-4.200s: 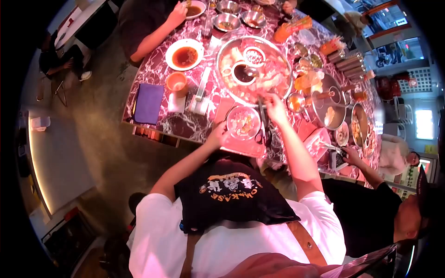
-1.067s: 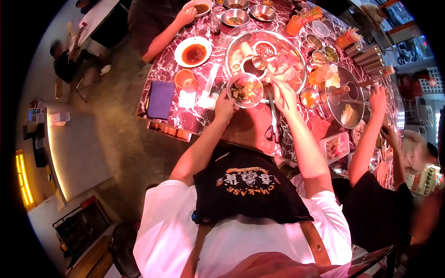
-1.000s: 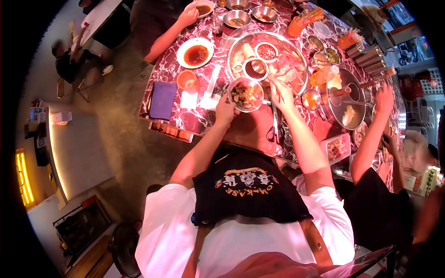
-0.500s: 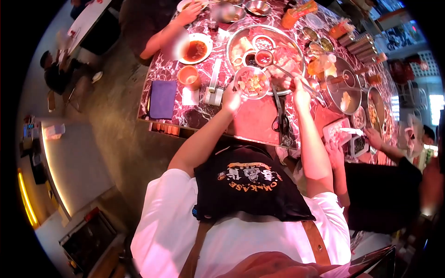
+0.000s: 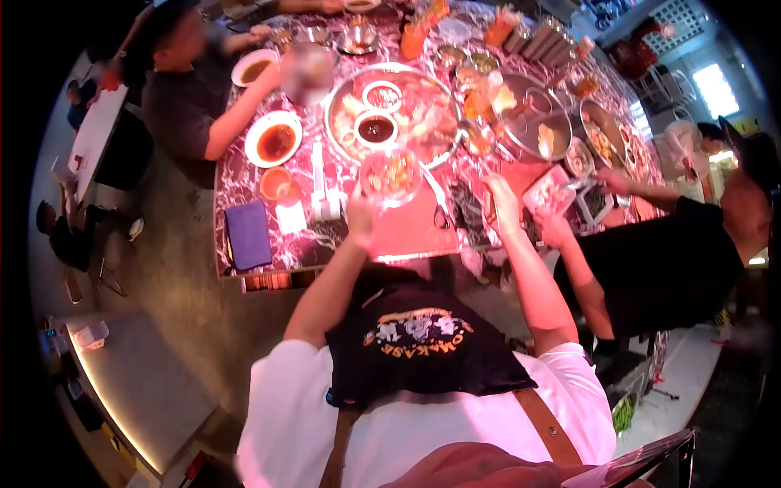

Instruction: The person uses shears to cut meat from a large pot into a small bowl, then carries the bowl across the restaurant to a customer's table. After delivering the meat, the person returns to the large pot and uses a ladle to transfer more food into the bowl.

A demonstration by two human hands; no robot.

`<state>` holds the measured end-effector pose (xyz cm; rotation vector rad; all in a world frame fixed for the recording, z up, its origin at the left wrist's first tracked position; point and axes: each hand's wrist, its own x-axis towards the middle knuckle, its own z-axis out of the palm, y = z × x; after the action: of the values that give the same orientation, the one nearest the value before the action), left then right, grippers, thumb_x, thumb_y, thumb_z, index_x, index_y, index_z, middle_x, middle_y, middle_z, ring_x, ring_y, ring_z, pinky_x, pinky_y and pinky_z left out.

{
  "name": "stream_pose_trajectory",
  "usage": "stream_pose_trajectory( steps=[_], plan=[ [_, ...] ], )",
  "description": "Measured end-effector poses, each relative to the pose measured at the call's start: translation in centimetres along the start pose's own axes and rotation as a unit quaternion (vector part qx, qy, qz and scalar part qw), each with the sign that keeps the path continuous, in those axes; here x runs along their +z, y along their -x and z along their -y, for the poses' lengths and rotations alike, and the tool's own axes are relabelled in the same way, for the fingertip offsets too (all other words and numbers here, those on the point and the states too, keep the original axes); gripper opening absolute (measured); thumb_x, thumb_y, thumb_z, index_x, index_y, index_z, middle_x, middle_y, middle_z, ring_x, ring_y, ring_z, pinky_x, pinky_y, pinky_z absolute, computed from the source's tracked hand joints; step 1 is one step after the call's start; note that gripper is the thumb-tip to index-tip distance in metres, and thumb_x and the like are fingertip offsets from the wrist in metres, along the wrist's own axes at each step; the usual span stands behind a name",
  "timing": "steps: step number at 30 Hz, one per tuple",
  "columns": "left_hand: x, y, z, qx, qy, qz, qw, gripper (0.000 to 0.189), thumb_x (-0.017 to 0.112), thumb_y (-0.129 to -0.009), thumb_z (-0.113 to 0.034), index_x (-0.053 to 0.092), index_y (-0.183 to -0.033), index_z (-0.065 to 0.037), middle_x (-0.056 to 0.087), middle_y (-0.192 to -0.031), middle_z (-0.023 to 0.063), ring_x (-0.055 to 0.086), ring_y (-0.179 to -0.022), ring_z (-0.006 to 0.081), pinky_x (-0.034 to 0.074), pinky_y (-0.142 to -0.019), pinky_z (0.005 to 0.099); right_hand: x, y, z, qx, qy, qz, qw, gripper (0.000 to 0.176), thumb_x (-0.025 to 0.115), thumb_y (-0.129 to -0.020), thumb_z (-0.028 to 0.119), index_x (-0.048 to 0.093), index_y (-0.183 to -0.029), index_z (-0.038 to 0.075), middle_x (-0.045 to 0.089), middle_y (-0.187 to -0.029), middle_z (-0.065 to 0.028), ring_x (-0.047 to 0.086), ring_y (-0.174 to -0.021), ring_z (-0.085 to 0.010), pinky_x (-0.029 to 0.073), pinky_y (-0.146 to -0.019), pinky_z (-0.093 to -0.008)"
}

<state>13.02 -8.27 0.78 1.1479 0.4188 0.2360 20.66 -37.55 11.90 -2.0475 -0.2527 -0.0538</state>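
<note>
My left hand (image 5: 360, 218) grips the rim of a round bowl (image 5: 391, 176) with chopped, mixed food in it. This bowl is held over the near edge of a large round metal tray (image 5: 332, 122) of pale and pinkish food. On the tray are a small bowl of dark sauce (image 5: 376, 128) and a white bowl with red-speckled contents (image 5: 382, 98). My right hand (image 5: 501, 203) hovers above the table, right of the reddish board (image 5: 411, 232). Its fingers are loosely curled, and I see nothing in them. Black-handled scissors (image 5: 442, 216) lie at the board's right edge.
A person in black (image 5: 651, 260) works close on my right, a hand at a white tray of pieces (image 5: 550, 192). Pans (image 5: 533, 114) stand beyond. Leftward are a blue cloth (image 5: 248, 235), an orange cup (image 5: 277, 184), a soup plate (image 5: 274, 140) and another person's arm (image 5: 240, 118).
The ladle of red sauce has left my right hand, which has dropped away to the right of the tray. My left hand still holds the bowl. The whole view has shifted.
</note>
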Motion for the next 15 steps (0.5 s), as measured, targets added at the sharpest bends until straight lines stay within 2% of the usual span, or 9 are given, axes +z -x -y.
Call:
stream_pose_trajectory(
  steps=[1,2,3,4,6,7,8,9,15],
  plan=[
    [0.0,0.7,0.3,0.027,-0.039,-0.029,0.998,0.032,0.054,-0.093,-0.008,0.058,-0.125,-0.005,0.068,-0.092,0.0075,0.063,-0.070,0.0179,0.050,-0.058,0.0308,-0.2,-1.3,-1.3,0.264,-0.200,0.025,0.943,0.022,0.054,-0.092,0.011,0.062,-0.113,0.009,0.062,-0.101,-0.0168,0.063,-0.093,-0.0357,0.053,-0.079,-0.0389],
    [-0.9,1.5,1.2,-0.029,0.021,-0.043,0.998,0.029,0.059,-0.091,-0.013,0.061,-0.119,-0.006,0.069,-0.093,0.0075,0.064,-0.075,0.0210,0.051,-0.064,0.0348,0.0,-2.3,-2.7,0.044,-0.017,0.003,0.999,0.022,0.053,-0.093,0.014,0.061,-0.112,0.010,0.061,-0.101,-0.0177,0.062,-0.093,-0.0358,0.051,-0.078,-0.0412],
    [-2.8,1.7,2.0,-0.062,-0.241,-0.066,0.966,0.031,0.063,-0.088,-0.015,0.061,-0.118,-0.007,0.069,-0.091,0.0076,0.063,-0.077,0.0173,0.051,-0.067,0.0329,0.6,-3.0,-4.5,-0.186,0.159,-0.037,0.969,0.022,0.052,-0.093,0.018,0.061,-0.111,0.010,0.059,-0.100,-0.0187,0.060,-0.092,-0.0360,0.050,-0.078,-0.0434],
    [-2.1,4.4,0.5,-0.101,-0.121,-0.124,0.980,0.038,0.063,-0.086,-0.012,0.060,-0.123,-0.005,0.067,-0.100,0.0063,0.061,-0.086,0.0138,0.050,-0.075,0.0304,1.1,-3.6,-6.8,-0.155,0.249,-0.004,0.956,0.023,0.052,-0.092,0.017,0.060,-0.112,0.012,0.057,-0.102,-0.0210,0.058,-0.094,-0.0375,0.047,-0.078,-0.0476],
    [-2.8,7.7,0.3,-0.035,0.047,-0.114,0.992,0.046,0.058,-0.085,0.000,0.056,-0.130,-0.005,0.062,-0.108,0.0010,0.058,-0.097,0.0114,0.047,-0.083,0.0240,2.4,-3.2,-8.2,-0.218,0.321,0.024,0.921,0.019,0.052,-0.090,0.012,0.057,-0.106,0.005,0.053,-0.092,-0.0209,0.056,-0.090,-0.0426,0.046,-0.075,-0.0501],
    [-3.1,8.8,0.0,-0.003,0.050,-0.113,0.992,0.045,0.055,-0.087,0.001,0.054,-0.131,-0.005,0.062,-0.093,-0.0016,0.055,-0.066,0.0043,0.042,-0.050,0.0186,3.3,-2.7,-7.5,-0.215,0.344,0.032,0.914,0.015,0.056,-0.086,0.011,0.057,-0.100,0.004,0.053,-0.091,-0.0206,0.056,-0.089,-0.0419,0.047,-0.073,-0.0502],
    [-4.3,10.3,0.4,-0.047,0.075,-0.113,0.990,0.044,0.053,-0.088,0.000,0.054,-0.132,-0.006,0.063,-0.089,0.0001,0.055,-0.060,0.0063,0.043,-0.048,0.0196,4.0,-2.5,-7.8,-0.251,0.327,0.036,0.911,0.015,0.059,-0.083,0.011,0.059,-0.096,0.005,0.054,-0.094,-0.0199,0.056,-0.089,-0.0408,0.047,-0.072,-0.0494],
    [-4.5,11.8,-0.4,-0.063,0.093,-0.138,0.984,0.044,0.052,-0.087,0.002,0.056,-0.129,-0.010,0.058,-0.077,-0.0001,0.052,-0.049,0.0085,0.039,-0.041,0.0212,4.6,-2.1,-8.8,-0.226,0.340,0.062,0.911,0.019,0.060,-0.082,0.012,0.059,-0.100,0.007,0.053,-0.094,-0.0215,0.056,-0.088,-0.0412,0.046,-0.073,-0.0512],
    [-9.8,19.5,-1.2,-0.052,0.083,-0.255,0.962,0.052,0.052,-0.088,0.000,0.050,-0.138,-0.012,0.062,-0.075,0.0040,0.055,-0.049,0.0096,0.042,-0.043,0.0205,5.2,-1.6,-11.4,-0.217,0.287,0.069,0.931,0.018,0.063,-0.078,0.012,0.071,-0.095,0.013,0.059,-0.091,-0.0171,0.059,-0.088,-0.0384,0.048,-0.075,-0.0473]
  ],
)
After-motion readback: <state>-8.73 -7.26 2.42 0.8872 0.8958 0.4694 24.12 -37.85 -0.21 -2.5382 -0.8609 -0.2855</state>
